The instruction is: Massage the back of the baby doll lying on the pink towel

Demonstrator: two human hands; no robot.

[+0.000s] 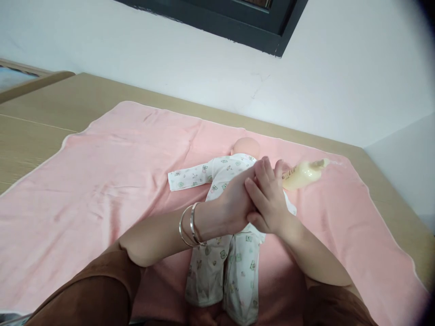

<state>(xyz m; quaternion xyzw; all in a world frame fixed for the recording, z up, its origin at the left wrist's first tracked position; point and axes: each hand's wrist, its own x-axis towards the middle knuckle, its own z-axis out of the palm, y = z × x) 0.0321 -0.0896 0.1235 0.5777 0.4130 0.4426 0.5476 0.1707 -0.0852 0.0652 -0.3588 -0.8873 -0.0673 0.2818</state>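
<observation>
A baby doll (222,262) in a white printed sleepsuit lies on its back on a pink blanket (102,181), with its head (245,146) toward the wall. Both my hands meet above the doll's chest. My left hand (231,203), with two bangles on the wrist, comes in from the left. My right hand (268,201) lies against it, fingers stretched out together, and hides the left fingers. A cream-coloured bottle (304,173) sticks out to the right from behind my hands. Whether a hand holds it is hidden. One empty sleeve (190,176) lies flat to the left.
The blanket covers a light wooden surface (34,136) that runs up to a white wall (204,68). A dark window frame (238,22) sits above. My brown sleeves (91,290) fill the lower edge.
</observation>
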